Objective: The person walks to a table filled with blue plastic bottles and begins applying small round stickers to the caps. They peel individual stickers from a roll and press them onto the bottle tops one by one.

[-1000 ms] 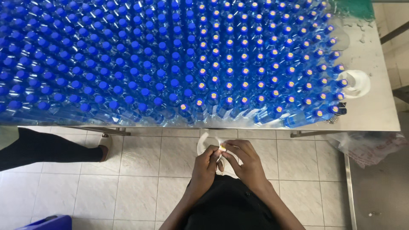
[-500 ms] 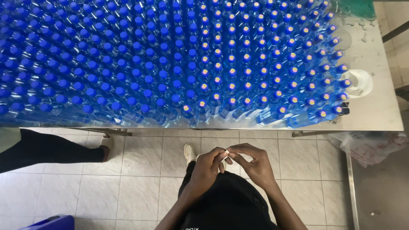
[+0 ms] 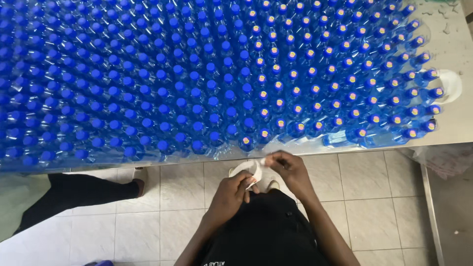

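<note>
Sticker strip [image 3: 254, 171], white and curled, sits between both hands just off the desk's near edge, above the tiled floor [image 3: 182, 197]. Left hand [image 3: 231, 193] pinches its near end with the fingers pressed together; right hand [image 3: 290, 167] pinches the far end at the fingertips. Farther off, blue bottles [image 3: 197, 79] crowd the desk [image 3: 456, 123] to its near edge; bare desk shows only at far right.

A bottling or packing workshop is shown: hundreds of blue-capped bottles [image 3: 207, 74] are massed on a steel table [image 3: 456, 123] above a tiled floor [image 3: 374, 197].
</note>
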